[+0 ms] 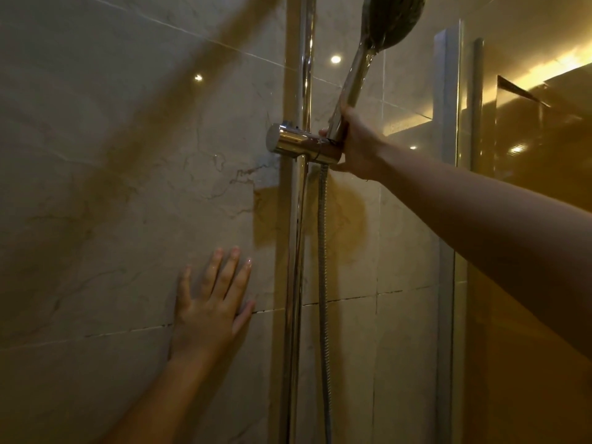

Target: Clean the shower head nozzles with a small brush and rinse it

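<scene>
A chrome hand shower head (pixel 392 19) points upward at the top of the view, its handle (pixel 354 81) slanting down into the chrome holder (pixel 301 144) on the vertical rail (pixel 302 59). My right hand (pixel 357 145) is wrapped around the lower end of the handle, right at the holder. A ribbed metal hose (pixel 324 251) hangs straight down from the holder. My left hand (pixel 211 302) lies flat on the tiled wall, fingers spread, holding nothing. No brush is in view.
Beige marble wall tiles (pixel 128 187) fill the left and centre. A glass shower partition with a metal frame (pixel 447 155) stands on the right, reflecting warm ceiling lights.
</scene>
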